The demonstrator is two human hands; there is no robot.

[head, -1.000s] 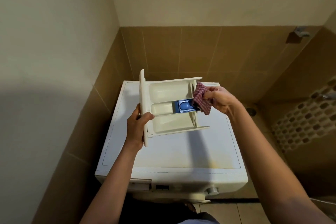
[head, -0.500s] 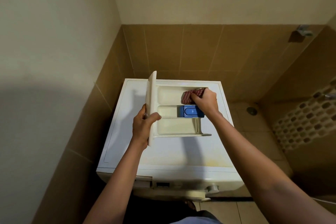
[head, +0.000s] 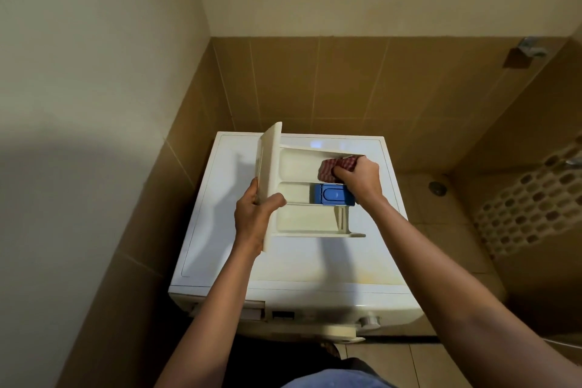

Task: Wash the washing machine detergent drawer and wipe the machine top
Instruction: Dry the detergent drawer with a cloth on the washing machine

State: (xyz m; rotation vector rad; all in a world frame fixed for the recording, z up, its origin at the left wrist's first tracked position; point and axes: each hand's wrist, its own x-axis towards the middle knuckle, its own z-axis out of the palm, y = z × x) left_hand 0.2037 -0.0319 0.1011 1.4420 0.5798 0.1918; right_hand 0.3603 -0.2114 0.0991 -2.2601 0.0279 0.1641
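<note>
Detergent drawer [head: 305,220] is out of its slot and held over the washing machine top [head: 299,264], with its front panel [head: 269,164] at the left. The shadow beneath suggests it is lifted clear of the top, though I cannot confirm a gap. The left hand [head: 255,214] grips the front panel, thumb curled over the inner face and fingers wrapped behind. The right hand [head: 360,179] is closed round a bunched red checked cloth [head: 335,167] and presses it into the right end of the far compartment. I judge the step in hand to be wiping out the drawer. The top, with a yellowish mark [head: 371,277] near its front edge, looks not yet wiped. The next move calls for drawing the cloth along that compartment toward the panel, then working it into the other two, with the left grip firm against the push. Contents:

- **Far compartment:** the cloth.
- **Middle compartment:** a blue insert [head: 330,194] at its right end.
- **Near compartment:** only its pale floor and a small divider at the right.

Beyond stand a brown tiled wall [head: 315,85] and, to the right, a floor drain [head: 437,187].
</note>
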